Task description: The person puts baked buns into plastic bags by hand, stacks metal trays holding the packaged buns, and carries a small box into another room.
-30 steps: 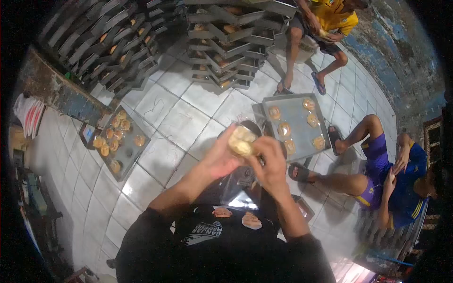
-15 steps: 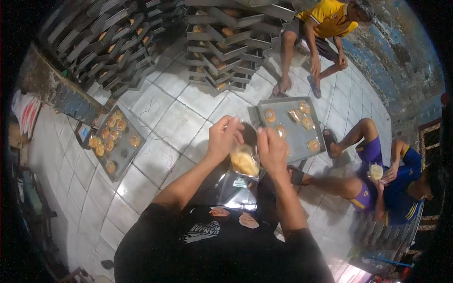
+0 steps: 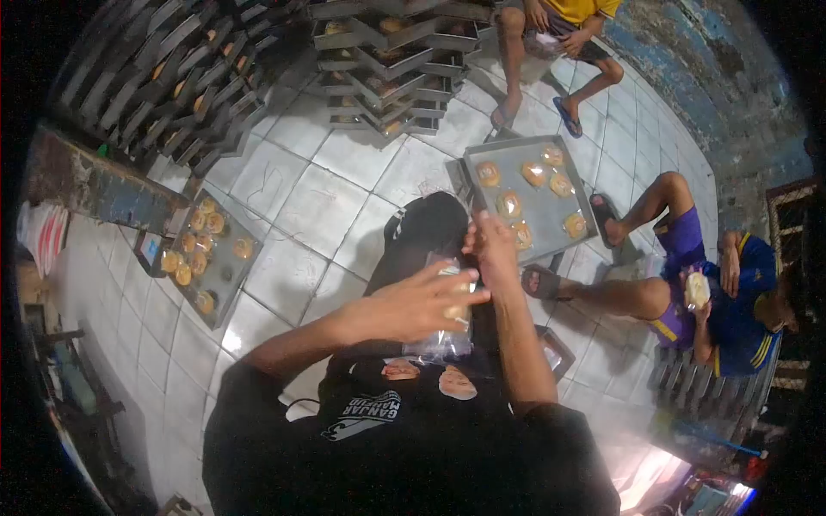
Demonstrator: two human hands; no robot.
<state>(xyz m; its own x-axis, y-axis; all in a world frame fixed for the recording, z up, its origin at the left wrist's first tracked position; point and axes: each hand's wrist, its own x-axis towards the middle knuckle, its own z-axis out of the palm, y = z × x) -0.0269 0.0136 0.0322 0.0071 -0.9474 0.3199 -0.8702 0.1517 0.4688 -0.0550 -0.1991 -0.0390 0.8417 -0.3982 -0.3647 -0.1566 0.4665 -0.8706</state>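
My left hand (image 3: 413,305) lies over a bun in a clear plastic bag (image 3: 456,314) at my lap, its fingers spread across the front of the bag. Just to the right and higher, my right hand (image 3: 492,249) has its fingers bent together near the bag's upper side; what they hold, if anything, is hidden. A metal tray (image 3: 538,193) with several wrapped buns stands on the floor beyond my right hand. More clear bags (image 3: 439,348) lie on my lap beneath the bun.
Another tray (image 3: 225,288) with several buns is on the floor at left. Stacked trays (image 3: 387,64) stand ahead. A person in yellow (image 3: 576,10) sits at the top right; a person in blue (image 3: 744,335) at right holds a bun (image 3: 695,291).
My left hand has moved down over the bagged bun, and the bun is lower and mostly covered. One bun in the right tray has shifted. The person in yellow now holds something.
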